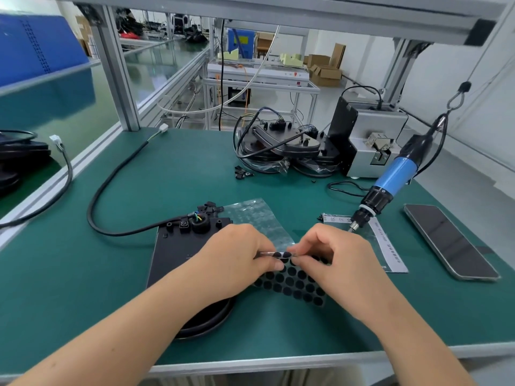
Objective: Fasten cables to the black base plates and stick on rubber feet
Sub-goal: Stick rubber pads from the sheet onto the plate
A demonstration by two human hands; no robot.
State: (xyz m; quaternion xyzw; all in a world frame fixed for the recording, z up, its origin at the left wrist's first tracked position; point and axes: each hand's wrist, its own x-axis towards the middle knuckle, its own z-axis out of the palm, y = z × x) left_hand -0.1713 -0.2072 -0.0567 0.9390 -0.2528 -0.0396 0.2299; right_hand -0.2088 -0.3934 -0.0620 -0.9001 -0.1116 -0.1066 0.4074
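Count at bench, head view.

Hands: 2, the left hand (237,257) and the right hand (338,256).
Black base plates in front of the person: 1, the base plate (178,254), with 1 black cable (111,179) running from it.
Stack of base plates (281,149) at the back: several, overlapping; exact number cannot be told.
Sheets of rubber feet: 1, the sheet (289,282); visible black round feet roughly two dozen, part hidden under the hands.
Electric screwdrivers: 1, the blue screwdriver (390,185).
Phones: 1, the phone (448,240).
Screw feeder boxes: 1, the grey box (373,135).
Printed bags: 1, the bag (387,246).
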